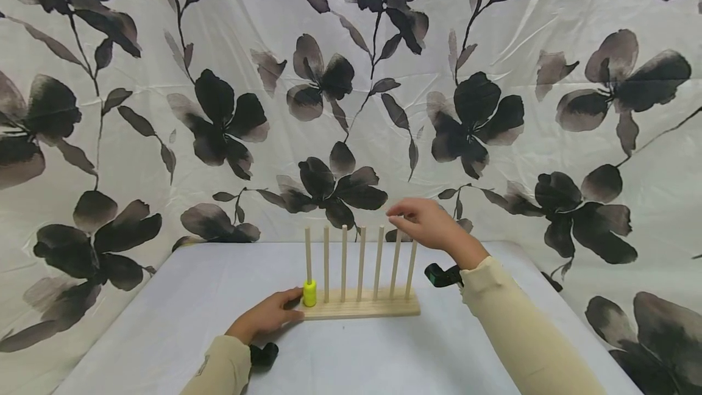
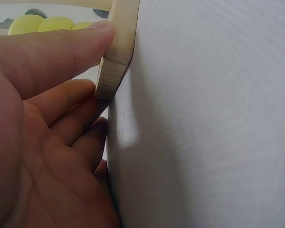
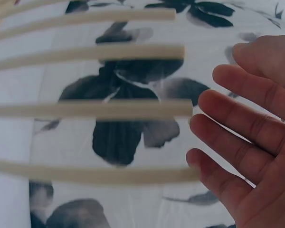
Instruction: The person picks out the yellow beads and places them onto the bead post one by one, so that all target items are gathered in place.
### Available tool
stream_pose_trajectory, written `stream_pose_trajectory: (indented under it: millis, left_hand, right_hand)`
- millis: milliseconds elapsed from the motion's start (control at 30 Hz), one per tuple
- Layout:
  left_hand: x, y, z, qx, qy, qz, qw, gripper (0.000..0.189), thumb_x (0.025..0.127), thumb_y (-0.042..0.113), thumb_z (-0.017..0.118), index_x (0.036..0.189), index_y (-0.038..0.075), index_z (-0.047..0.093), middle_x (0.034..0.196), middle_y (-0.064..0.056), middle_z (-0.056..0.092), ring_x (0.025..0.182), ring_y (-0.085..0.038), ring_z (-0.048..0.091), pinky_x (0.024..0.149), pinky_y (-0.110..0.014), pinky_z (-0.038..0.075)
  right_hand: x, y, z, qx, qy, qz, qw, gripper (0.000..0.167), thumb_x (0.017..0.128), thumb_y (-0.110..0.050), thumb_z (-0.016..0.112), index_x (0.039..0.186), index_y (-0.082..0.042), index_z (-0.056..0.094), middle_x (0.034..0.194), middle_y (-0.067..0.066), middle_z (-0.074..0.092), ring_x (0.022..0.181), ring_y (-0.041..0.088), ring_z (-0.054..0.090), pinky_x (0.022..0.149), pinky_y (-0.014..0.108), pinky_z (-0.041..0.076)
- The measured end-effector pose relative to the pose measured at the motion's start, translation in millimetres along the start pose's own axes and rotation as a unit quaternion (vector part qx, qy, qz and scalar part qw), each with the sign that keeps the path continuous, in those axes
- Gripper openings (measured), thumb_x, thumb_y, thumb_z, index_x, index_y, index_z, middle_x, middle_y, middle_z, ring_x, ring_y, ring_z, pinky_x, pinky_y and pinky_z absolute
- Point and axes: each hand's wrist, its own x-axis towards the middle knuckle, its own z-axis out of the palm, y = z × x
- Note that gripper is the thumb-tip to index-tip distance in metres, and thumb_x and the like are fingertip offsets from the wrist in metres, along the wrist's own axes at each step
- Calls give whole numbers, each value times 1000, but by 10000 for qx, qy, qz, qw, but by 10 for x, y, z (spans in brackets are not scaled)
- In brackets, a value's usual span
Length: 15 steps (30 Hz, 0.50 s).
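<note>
On the table stands a wooden peg rack [image 1: 362, 307], a flat base with a row of several upright pegs [image 1: 343, 264]. Yellow beads [image 1: 309, 294] sit stacked low on its leftmost peg; they also show at the top of the left wrist view [image 2: 50, 23]. My left hand [image 1: 269, 314] grips the left end of the base, with the thumb [image 2: 80, 47] against one side and fingertips at the other. Above the pegs at the right end is my right hand [image 1: 425, 223], fingers apart and relaxed, holding nothing. Its fingertips are close to the peg tops in the right wrist view.
A white-covered table [image 1: 466, 346] carries the rack. Behind and on both sides hangs a white cloth [image 1: 274, 11] with dark flower prints. Dark wrist cameras [image 1: 264, 356] are strapped to both wrists.
</note>
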Motion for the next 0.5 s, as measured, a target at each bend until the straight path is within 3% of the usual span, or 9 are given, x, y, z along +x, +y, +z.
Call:
stream_pose_trajectory:
  millis: [500]
  left_hand:
    - [22, -31, 14, 73, 15, 86, 9999, 65, 86, 24, 71, 144, 6, 46, 152, -17, 41, 143, -41, 31, 116, -61, 24]
  right_hand:
    - [-407, 397, -157, -66, 116, 624, 9980, 26, 99, -21, 54, 119, -11, 67, 120, 8, 68, 101, 26, 67, 84, 45, 56]
